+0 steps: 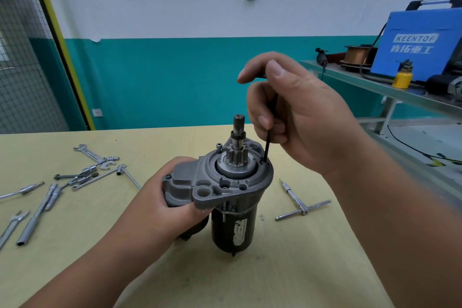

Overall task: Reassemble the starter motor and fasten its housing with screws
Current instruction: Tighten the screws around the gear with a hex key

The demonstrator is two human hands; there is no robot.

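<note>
Loose wrenches (50,190) lie left on the table (275,270). Left hand (172,197) grips the upright starter motor (232,220) at mid-table, bare tabletop around its base. Right hand (300,112) pinches a hex key (267,147), tip at the housing (212,192) rim. T-handle (301,207) lies near the right edge.

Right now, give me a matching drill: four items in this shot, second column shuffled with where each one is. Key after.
1. black L-shaped hex key
2. grey-and-black starter motor
3. small yellow oil can
4. silver T-handle wrench

A. on the grey metal shelf
B. gripped by the left hand
C. lying on the beige table, right of the motor
D. gripped in the right hand

Pairs: 1-D, 2-B, 3-A, 4-C
</note>
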